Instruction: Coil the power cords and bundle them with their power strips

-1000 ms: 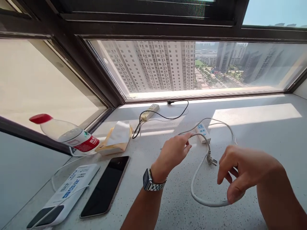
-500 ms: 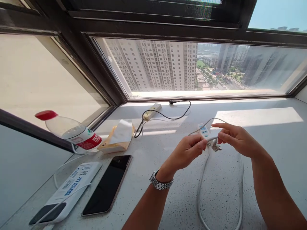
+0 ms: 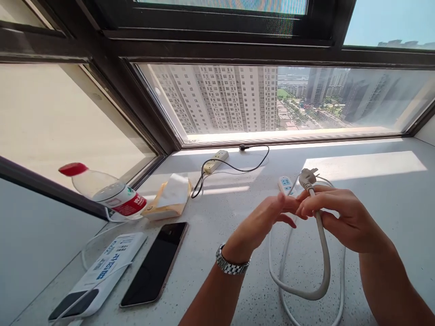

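Tabletop (image 3: 374,190): speckled white, sunlit, runs under window. Cord (image 3: 324,262): thick white, loops down from both hands onto tabletop, doubled strands below. Strip (image 3: 286,184): white w/ blue sockets, lies just behind hands on tabletop. Right hand (image 3: 343,217): closed round cord just below plug, held clear of tabletop. Left hand (image 3: 268,217): fingers loosely together, tips touching cord beside right hand; full grip or not, can't tell. Plug (image 3: 307,176): points up, away from body, above right fingers.

To coil well, probably: keep loops even, no kinks, feed slack w/ left, pin turns w/ right, keep plug end free. Avoid dragging strip off its spot.
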